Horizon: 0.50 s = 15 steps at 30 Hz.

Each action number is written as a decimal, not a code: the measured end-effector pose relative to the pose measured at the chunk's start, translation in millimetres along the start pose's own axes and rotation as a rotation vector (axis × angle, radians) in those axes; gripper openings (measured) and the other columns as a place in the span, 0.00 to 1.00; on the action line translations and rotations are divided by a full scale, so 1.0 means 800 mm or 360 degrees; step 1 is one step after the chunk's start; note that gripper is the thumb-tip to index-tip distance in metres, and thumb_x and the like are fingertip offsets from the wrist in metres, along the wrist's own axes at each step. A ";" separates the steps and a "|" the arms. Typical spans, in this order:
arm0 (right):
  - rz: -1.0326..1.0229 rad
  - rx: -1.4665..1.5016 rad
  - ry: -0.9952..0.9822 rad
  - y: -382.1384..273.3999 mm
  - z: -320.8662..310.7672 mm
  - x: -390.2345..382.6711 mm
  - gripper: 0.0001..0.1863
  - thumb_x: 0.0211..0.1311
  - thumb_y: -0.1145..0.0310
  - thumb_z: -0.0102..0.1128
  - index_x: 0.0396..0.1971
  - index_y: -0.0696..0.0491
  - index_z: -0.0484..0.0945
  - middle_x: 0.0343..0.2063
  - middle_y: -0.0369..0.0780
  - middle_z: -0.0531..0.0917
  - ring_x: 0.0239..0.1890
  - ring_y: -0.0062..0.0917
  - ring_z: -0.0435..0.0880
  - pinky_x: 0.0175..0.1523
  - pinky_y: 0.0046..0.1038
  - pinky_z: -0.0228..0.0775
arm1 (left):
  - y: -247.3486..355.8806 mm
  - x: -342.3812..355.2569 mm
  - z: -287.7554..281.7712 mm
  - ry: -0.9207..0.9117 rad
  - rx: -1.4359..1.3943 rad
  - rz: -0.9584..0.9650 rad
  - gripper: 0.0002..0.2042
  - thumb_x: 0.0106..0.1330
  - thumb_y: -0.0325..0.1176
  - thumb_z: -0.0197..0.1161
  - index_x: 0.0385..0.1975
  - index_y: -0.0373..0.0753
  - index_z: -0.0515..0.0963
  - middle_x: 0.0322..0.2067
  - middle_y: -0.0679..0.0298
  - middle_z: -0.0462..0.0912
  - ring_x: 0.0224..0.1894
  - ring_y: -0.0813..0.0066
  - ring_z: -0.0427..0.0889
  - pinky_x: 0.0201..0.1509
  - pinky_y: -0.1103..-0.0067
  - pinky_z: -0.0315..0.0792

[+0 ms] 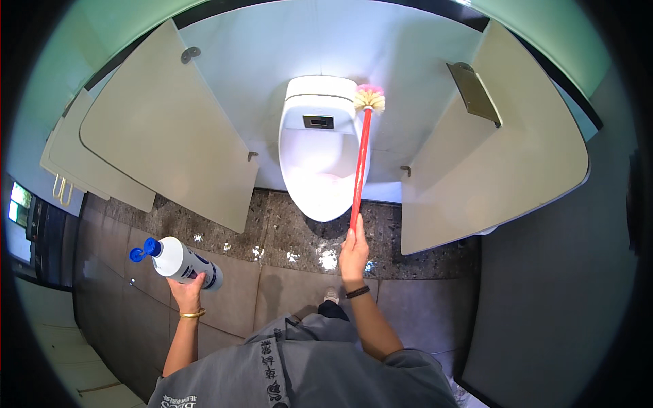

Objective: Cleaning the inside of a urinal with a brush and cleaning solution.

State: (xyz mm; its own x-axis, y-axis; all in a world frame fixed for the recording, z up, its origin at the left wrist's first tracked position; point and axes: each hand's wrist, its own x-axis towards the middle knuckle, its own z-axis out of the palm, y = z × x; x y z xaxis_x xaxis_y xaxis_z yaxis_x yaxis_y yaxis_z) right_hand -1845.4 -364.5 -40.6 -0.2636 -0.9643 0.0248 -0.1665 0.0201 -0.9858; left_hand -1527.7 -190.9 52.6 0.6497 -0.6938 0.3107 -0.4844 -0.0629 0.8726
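A white bottle with its blue flip cap raised is gripped in my left hand, tilted over the floor at the left. My right hand is closed round the lower end of a long red-handled toilet brush. The brush points away from me, its round pink and cream bristle head up in front of the wall. Behind the handle a white wall urinal stands at the centre. The handle passes before the urinal's right side; I cannot tell whether the bristles touch it.
Beige partition panels flank the urinal, one on the left and one on the right. A metal holder is fixed to the right panel. The speckled dark floor strip shines wet; grey tiles lie nearer me.
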 end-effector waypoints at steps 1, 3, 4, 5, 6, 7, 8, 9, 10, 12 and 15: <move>-0.0112 -0.0018 0.0071 0.016 0.002 0.010 0.22 0.65 0.69 0.44 0.59 0.48 0.63 0.21 0.43 0.74 0.16 0.21 0.69 0.25 0.28 0.65 | 0.002 -0.001 0.000 0.0006 -0.0003 -0.0003 0.35 0.46 0.26 0.70 0.54 0.34 0.59 0.46 0.59 0.71 0.47 0.70 0.72 0.54 0.75 0.66; -0.0124 -0.0006 0.0132 0.046 -0.007 0.025 0.22 0.65 0.69 0.45 0.59 0.49 0.63 0.21 0.42 0.74 0.17 0.21 0.69 0.25 0.27 0.65 | 0.008 -0.004 0.006 0.0050 -0.0098 -0.0005 0.35 0.46 0.26 0.70 0.54 0.34 0.59 0.46 0.59 0.71 0.47 0.70 0.72 0.54 0.75 0.66; 0.0230 0.0143 0.0031 0.049 -0.016 0.026 0.22 0.65 0.69 0.45 0.59 0.49 0.63 0.20 0.41 0.73 0.17 0.20 0.68 0.25 0.26 0.65 | 0.006 -0.005 0.004 0.0081 -0.0094 -0.0014 0.35 0.46 0.26 0.70 0.54 0.34 0.59 0.46 0.59 0.71 0.47 0.70 0.72 0.54 0.75 0.66; 0.0586 0.0283 -0.0058 0.048 -0.026 0.025 0.22 0.65 0.69 0.45 0.59 0.49 0.63 0.19 0.39 0.72 0.17 0.19 0.68 0.25 0.25 0.65 | 0.003 -0.008 0.002 0.0094 -0.0137 -0.0035 0.35 0.45 0.26 0.70 0.54 0.34 0.59 0.46 0.59 0.71 0.47 0.70 0.72 0.54 0.75 0.66; 0.0594 0.0279 -0.0060 0.061 -0.026 0.025 0.22 0.65 0.69 0.44 0.60 0.49 0.63 0.18 0.36 0.69 0.17 0.17 0.67 0.24 0.24 0.63 | -0.001 -0.009 0.003 0.0107 -0.0179 -0.0055 0.35 0.45 0.26 0.70 0.54 0.34 0.58 0.46 0.59 0.70 0.47 0.70 0.72 0.54 0.75 0.66; 0.0595 0.0271 -0.0077 0.056 -0.023 0.021 0.22 0.65 0.69 0.44 0.60 0.49 0.63 0.18 0.36 0.69 0.17 0.17 0.67 0.24 0.24 0.63 | -0.005 -0.011 0.000 0.0122 -0.0175 -0.0066 0.35 0.45 0.26 0.70 0.54 0.34 0.58 0.46 0.59 0.70 0.47 0.70 0.72 0.54 0.75 0.66; 0.0367 0.0118 -0.0018 0.052 -0.017 0.014 0.22 0.65 0.69 0.43 0.60 0.49 0.62 0.18 0.37 0.69 0.17 0.17 0.67 0.24 0.25 0.63 | -0.010 -0.013 -0.003 0.0156 -0.0102 -0.0072 0.35 0.45 0.26 0.70 0.54 0.34 0.58 0.46 0.59 0.70 0.47 0.70 0.72 0.54 0.75 0.66; 0.0137 -0.0033 0.0041 0.046 -0.015 0.008 0.22 0.66 0.69 0.43 0.60 0.48 0.62 0.17 0.37 0.70 0.17 0.18 0.67 0.24 0.26 0.63 | -0.015 -0.016 -0.005 0.0188 -0.0029 -0.0078 0.35 0.45 0.26 0.70 0.54 0.34 0.58 0.46 0.59 0.70 0.47 0.69 0.72 0.54 0.75 0.66; 0.0131 -0.0152 0.0025 0.022 -0.014 0.009 0.22 0.65 0.69 0.43 0.60 0.48 0.62 0.18 0.39 0.71 0.17 0.19 0.68 0.25 0.26 0.64 | -0.020 -0.016 -0.008 0.0199 -0.0026 -0.0086 0.35 0.45 0.26 0.70 0.54 0.34 0.58 0.46 0.59 0.70 0.47 0.69 0.72 0.54 0.75 0.66; 0.0016 -0.0267 0.0014 0.035 -0.022 0.002 0.22 0.65 0.69 0.43 0.60 0.49 0.62 0.19 0.40 0.71 0.17 0.20 0.68 0.25 0.26 0.64 | -0.029 -0.018 -0.012 0.0249 0.0097 -0.0034 0.35 0.45 0.25 0.69 0.54 0.34 0.58 0.47 0.58 0.70 0.48 0.69 0.72 0.55 0.75 0.65; -0.0319 -0.0285 0.0076 0.077 -0.051 -0.009 0.22 0.66 0.70 0.42 0.60 0.47 0.62 0.18 0.30 0.66 0.16 0.13 0.63 0.19 0.18 0.60 | -0.030 -0.020 -0.004 0.0250 -0.0124 -0.0096 0.36 0.45 0.26 0.70 0.55 0.34 0.58 0.47 0.58 0.70 0.48 0.69 0.71 0.55 0.74 0.65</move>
State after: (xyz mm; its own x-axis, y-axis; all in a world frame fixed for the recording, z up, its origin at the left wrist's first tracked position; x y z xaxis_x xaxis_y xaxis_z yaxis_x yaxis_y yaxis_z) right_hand -1892.4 -345.7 -95.0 -0.2524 -0.9403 0.2283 -0.3838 -0.1193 -0.9157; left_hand -1524.4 -175.6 27.8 0.7627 -0.5695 0.3066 -0.3988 -0.0408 0.9162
